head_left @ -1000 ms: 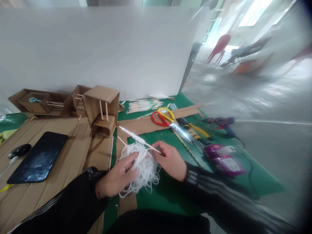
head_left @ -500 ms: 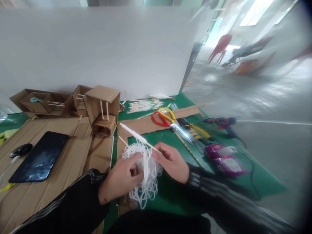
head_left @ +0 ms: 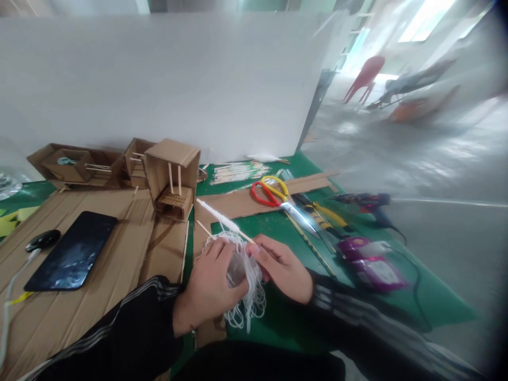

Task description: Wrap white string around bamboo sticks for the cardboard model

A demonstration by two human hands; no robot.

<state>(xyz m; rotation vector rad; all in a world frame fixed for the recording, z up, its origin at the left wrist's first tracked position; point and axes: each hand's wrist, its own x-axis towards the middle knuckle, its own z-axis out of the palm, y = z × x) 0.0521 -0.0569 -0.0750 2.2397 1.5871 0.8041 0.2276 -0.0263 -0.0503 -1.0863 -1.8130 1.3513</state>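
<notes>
1. White cord (head_left: 254, 286), bunched on the near side, cupped in left fingers (head_left: 240, 290), apparently to keep loops gathered.
2. Stick (head_left: 227, 221), pinched by right fingers (head_left: 273, 245) near its bare end, leaving wrapped far end free.

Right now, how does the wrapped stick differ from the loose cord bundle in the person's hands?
The wrapped stick is straight and slim, while the loose cord bundle is a wider mass of slack loops. The stick slants up and leftward from the right hand; the bundle's loops droop below the left hand, which curls around it. The stick shows a bare wooden end; the bundle shows none. Both show white cord.
</notes>
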